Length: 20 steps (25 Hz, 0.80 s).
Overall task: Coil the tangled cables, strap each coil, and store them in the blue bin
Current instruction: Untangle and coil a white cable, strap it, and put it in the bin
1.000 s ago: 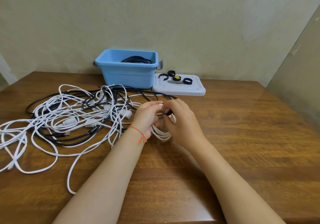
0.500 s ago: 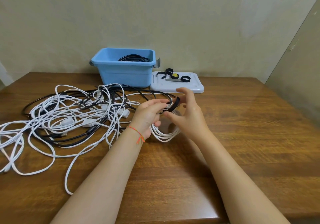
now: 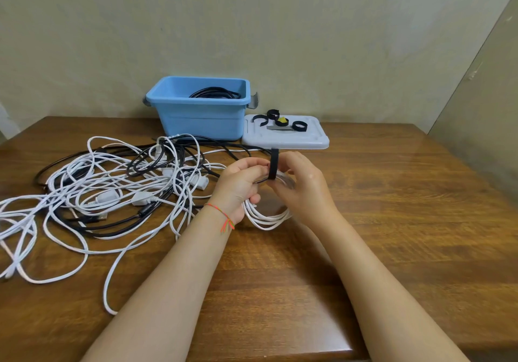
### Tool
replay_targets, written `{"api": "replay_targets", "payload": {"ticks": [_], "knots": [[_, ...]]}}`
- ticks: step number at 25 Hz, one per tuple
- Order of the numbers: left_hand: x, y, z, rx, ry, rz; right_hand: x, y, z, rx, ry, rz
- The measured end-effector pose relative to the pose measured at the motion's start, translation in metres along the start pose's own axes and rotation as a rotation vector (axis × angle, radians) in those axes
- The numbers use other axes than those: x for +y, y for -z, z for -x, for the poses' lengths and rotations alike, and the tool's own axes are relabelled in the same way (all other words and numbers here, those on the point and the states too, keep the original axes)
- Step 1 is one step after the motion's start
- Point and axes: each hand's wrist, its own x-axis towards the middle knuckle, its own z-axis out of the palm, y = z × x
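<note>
White coil is gripped by the left hand; black strap, upright at its 12 o'clock, is pinched by the right hand.

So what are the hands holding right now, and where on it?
Both hold the white cable coil at its top: left hand grips the bundled loops, right hand grips beside the black strap wrapped round them, its end sticking up.
</note>
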Motion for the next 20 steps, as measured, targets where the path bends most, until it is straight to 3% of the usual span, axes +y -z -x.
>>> {"api": "replay_targets", "payload": {"ticks": [9,20], "knots": [[0.0,0.0015,-0.0002,-0.043,-0.007,-0.052,0.0016,-0.0033,0.0,0.119,0.07,0.003],[0.0016,0.0016,0.0005,-0.098,-0.004,-0.066,-0.0011,0.0022,0.0001,0.144,0.0,-0.063]]}}
